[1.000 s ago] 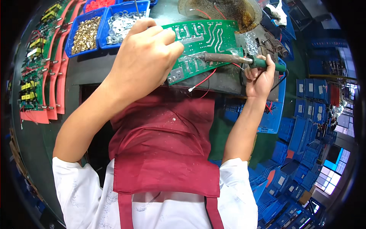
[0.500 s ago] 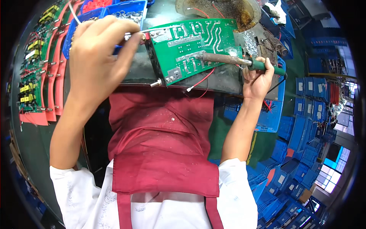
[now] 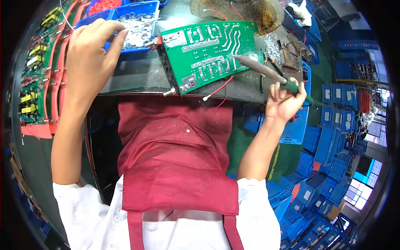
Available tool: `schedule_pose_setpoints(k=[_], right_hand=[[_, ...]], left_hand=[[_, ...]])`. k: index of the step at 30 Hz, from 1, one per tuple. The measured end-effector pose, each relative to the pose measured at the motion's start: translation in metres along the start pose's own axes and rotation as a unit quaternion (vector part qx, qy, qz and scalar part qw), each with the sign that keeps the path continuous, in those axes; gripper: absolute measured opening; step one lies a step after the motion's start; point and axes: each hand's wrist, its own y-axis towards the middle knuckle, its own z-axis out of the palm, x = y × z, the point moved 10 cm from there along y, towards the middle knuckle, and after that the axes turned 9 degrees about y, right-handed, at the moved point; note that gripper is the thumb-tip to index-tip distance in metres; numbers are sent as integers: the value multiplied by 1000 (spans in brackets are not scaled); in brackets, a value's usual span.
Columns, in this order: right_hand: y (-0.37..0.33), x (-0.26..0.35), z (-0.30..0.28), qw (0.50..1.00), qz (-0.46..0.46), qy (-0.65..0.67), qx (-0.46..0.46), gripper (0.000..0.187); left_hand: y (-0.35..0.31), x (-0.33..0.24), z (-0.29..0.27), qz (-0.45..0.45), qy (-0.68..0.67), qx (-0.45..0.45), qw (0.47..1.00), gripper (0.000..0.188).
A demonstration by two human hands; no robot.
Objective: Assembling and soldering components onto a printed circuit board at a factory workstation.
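Observation:
A green circuit board (image 3: pixel 210 52) lies tilted on the bench, its soldered side up, with a dark heat sink (image 3: pixel 168 68) along its left edge. My right hand (image 3: pixel 285 98) is closed round the green handle of a soldering iron (image 3: pixel 266 71), whose tip hovers over or touches the middle of the board; I cannot tell which. Off the board's left end, my left hand (image 3: pixel 91 54) pinches a strand of solder wire (image 3: pixel 143 23); one end sticks out past the fingertips and the rest trails behind the hand. Red and black leads (image 3: pixel 218 89) hang off the board's near edge.
Behind my left hand stands a blue bin (image 3: pixel 152 29) of metal washers, beside one of red parts (image 3: pixel 104 5). Finished-looking boards on red panels (image 3: pixel 58 83) line the left. A stained round pan (image 3: pixel 266 16) and a coiled spring holder (image 3: pixel 301 46) sit at the back right.
My left hand has drawn back leftward from the board, taking the solder wire with it. The iron's tip has shifted right along the board, and my right hand is slightly lower.

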Motion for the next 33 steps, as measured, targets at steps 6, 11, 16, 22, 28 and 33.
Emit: schedule_pose_setpoints(k=[6,11,16,22,28,33], right_hand=[[-9,52,-99,985,-53,94,-132,52],[-10,60,-124,953,-23,267,-141,66],[-10,66,-118,952,0,288,-100,73],[-12,69,-18,724,-194,-662,-9,59],[-1,10,18,498,-159,-849,78,85],[-12,24,38,521,-164,-835,70,58]], left_hand=[[-2,24,25,12,44,35,998,10],[-5,41,42,-8,66,77,995,11],[-6,42,55,-13,72,81,994,10],[-3,32,59,-10,86,76,993,10],[-2,14,49,-1,86,59,995,15],[1,-5,22,20,48,-7,999,21]])
